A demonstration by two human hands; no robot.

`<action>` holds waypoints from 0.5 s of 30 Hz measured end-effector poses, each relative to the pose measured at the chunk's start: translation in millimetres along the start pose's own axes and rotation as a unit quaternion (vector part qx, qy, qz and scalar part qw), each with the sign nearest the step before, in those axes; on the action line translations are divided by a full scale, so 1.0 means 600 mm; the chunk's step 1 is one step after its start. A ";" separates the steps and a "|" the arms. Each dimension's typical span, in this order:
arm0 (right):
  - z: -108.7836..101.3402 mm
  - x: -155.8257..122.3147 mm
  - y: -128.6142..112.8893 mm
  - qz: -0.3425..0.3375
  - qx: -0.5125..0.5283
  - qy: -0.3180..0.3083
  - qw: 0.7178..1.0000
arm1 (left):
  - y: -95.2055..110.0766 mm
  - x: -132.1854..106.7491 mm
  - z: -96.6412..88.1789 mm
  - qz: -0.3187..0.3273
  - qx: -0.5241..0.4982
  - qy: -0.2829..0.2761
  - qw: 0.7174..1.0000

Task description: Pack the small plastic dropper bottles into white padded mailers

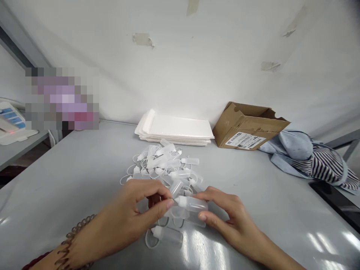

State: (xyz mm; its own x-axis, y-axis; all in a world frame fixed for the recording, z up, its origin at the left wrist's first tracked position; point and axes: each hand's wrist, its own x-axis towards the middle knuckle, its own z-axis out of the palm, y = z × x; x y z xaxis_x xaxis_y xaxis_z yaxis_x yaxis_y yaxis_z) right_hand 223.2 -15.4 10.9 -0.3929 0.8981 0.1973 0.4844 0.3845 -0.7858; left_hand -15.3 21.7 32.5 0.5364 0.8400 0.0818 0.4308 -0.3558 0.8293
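Note:
My right hand (pixel 225 212) grips a small clear plastic dropper bottle (pixel 192 204) lying sideways, its nozzle pointing left. My left hand (pixel 137 210) pinches at the bottle's white tip and cap with thumb and forefinger. Both hands hover low over the grey table (pixel 70 176), just in front of a pile of several more clear bottles with looped caps (pixel 163 165). One more bottle (pixel 165 234) lies on the table under my hands.
A stack of white padded envelopes (pixel 177 131) lies at the back against the wall. An open cardboard box (pixel 247 125) rests on its side to the right, beside a heap of blue and striped cloth (pixel 312 157). A dark flat object (pixel 337 200) lies at the right edge.

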 end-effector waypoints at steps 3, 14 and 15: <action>-0.006 0.009 0.023 -0.047 -0.082 0.037 0.995 | -0.005 0.007 -0.012 -0.030 0.021 0.068 0.997; -0.002 0.027 0.062 -0.022 -0.234 -0.047 0.971 | -0.041 0.012 -0.001 -0.074 0.167 0.126 0.975; -0.002 0.027 0.062 -0.021 -0.240 -0.046 0.970 | -0.043 0.012 -0.001 -0.071 0.179 0.129 0.973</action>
State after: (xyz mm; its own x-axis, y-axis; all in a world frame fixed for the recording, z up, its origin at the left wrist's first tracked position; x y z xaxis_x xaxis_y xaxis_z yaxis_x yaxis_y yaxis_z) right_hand 235.7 13.5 -14.6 -0.4776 0.8653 0.1524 0.7654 0.4949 -0.4114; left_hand -22.9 37.1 12.1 0.2728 0.9496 0.1541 0.7377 -0.3093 0.6001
